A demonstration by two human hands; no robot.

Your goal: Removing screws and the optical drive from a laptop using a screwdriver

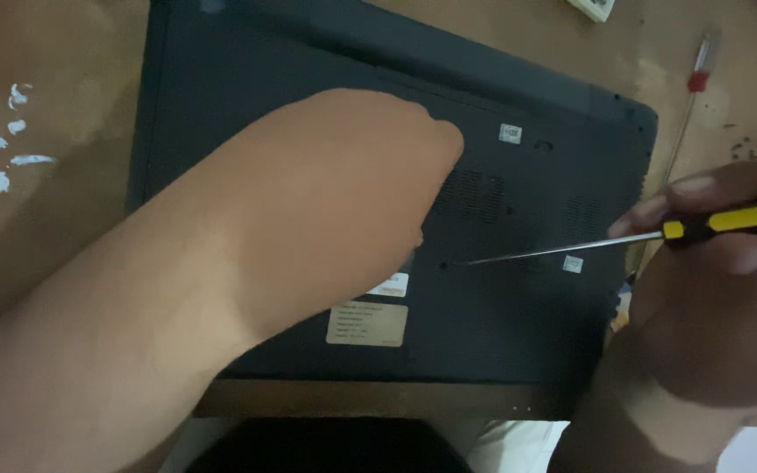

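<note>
Here the screwdriver (571,245) in the right hand's (711,289) fingers (746,256) touches the laptop (519,298).

2 bare forearms, no sleeves, left hand (352,188), right hand (716,289)

- Single view, from a camera worn on the person's head, looking steeply down and forward onto the brown worktop (63,219).
- Range is close: the upturned dark laptop base (527,298) fills the middle of the frame, its far corners cropped.
- The left hand (352,193) enters from lower left, the right hand (720,289) from the right edge.
- No second view, so no shared part.
</note>
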